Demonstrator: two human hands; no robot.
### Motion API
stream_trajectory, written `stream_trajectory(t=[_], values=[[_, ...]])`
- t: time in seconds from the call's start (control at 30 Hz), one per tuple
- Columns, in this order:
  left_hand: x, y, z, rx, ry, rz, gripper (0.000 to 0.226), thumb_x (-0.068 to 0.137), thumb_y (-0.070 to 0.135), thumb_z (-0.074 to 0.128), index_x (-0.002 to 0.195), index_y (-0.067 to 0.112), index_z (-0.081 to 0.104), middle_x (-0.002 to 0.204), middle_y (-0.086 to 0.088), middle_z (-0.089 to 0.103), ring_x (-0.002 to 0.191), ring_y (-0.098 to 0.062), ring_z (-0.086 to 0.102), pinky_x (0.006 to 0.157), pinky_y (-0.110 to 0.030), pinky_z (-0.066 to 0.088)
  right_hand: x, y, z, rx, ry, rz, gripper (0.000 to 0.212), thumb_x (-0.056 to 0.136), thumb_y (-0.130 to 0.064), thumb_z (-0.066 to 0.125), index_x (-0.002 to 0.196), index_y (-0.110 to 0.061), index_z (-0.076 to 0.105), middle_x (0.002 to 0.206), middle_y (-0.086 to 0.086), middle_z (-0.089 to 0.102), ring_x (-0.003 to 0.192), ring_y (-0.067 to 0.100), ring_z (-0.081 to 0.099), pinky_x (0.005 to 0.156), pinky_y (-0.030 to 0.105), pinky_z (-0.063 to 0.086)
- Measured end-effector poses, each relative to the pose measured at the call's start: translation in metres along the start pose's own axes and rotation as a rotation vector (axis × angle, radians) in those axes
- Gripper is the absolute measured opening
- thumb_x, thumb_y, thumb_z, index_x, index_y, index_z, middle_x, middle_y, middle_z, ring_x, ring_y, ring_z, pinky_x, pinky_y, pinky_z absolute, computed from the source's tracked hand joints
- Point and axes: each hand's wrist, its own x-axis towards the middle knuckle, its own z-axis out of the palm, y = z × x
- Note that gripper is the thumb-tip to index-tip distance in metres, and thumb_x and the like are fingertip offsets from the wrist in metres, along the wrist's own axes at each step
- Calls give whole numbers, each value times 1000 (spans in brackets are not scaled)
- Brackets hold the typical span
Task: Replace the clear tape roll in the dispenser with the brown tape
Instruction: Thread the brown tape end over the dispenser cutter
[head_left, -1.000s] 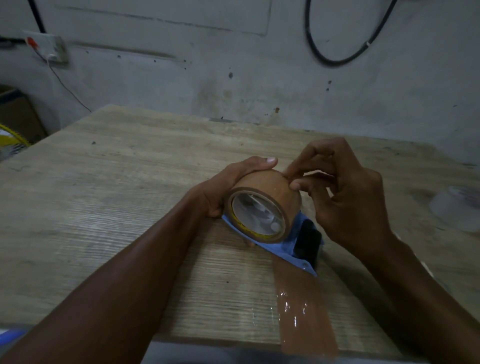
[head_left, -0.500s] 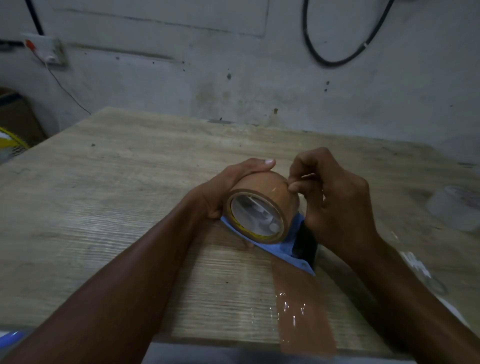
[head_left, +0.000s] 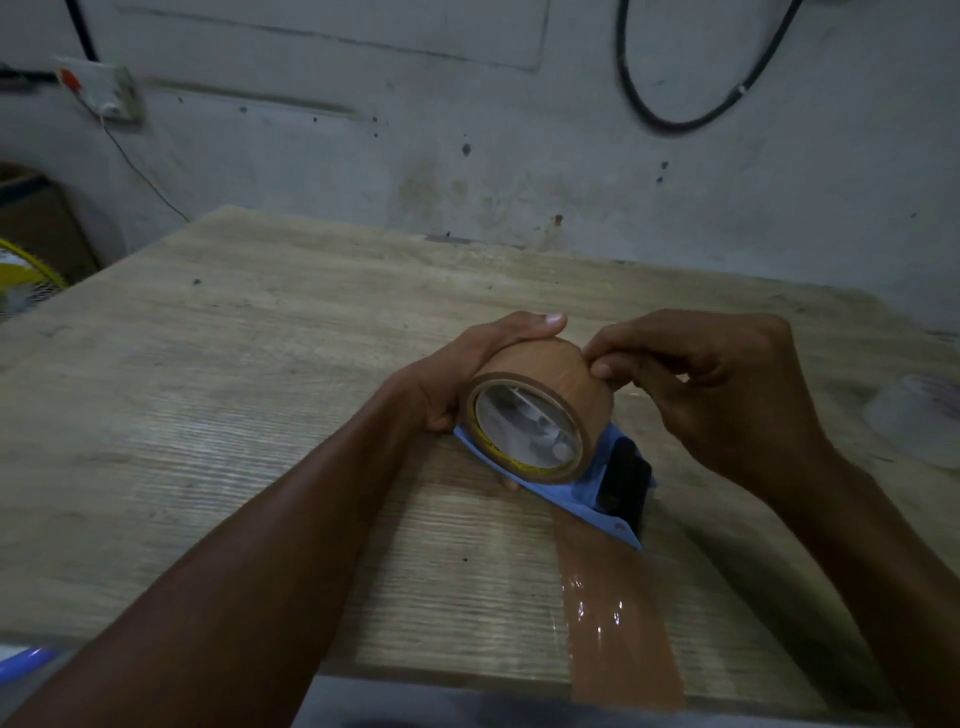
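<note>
The right hand (head_left: 727, 395) has a narrow grip: thumb and forefinger pinch at the outer face of the brown tape roll (head_left: 561, 379), probably hunting the loose end. I cannot tell whether any tape is caught. The left hand (head_left: 457, 379) wraps its grip round the roll's far side, steadying it on the blue dispenser (head_left: 571, 491) on the worktop (head_left: 234, 389). Picked at a slant, the end could split or re-stick. The clear tape roll (head_left: 914, 421) lies well apart, to the right.
</note>
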Motion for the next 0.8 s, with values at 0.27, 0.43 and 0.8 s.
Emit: stream_trajectory(t=[0.27,0.43,0.8], values=[[1,-1,0,3,4,9,24,96,32,52,83,16,62,63,7,70,61,-5,68,59,-20,54,21,-2,-15,51,-331,98,13,87,-24,63,92,-19,74,83,-11,71,76,-2,66,73,9,52],[2,-3,-2,11,-8,12,25,92,36,54,84,14,63,69,2,69,63,-7,68,62,-22,55,25,0,-13,-5,-466,105,7,91,-26,56,87,-32,54,76,-14,56,74,5,55,62,17,47],[2,-3,-4,-12,-62,-26,28,97,35,47,84,14,61,60,4,70,56,-7,67,53,-20,52,-1,6,-4,-3,-156,-38,11,92,-17,62,100,-10,64,92,-2,62,79,4,55,75,17,50]])
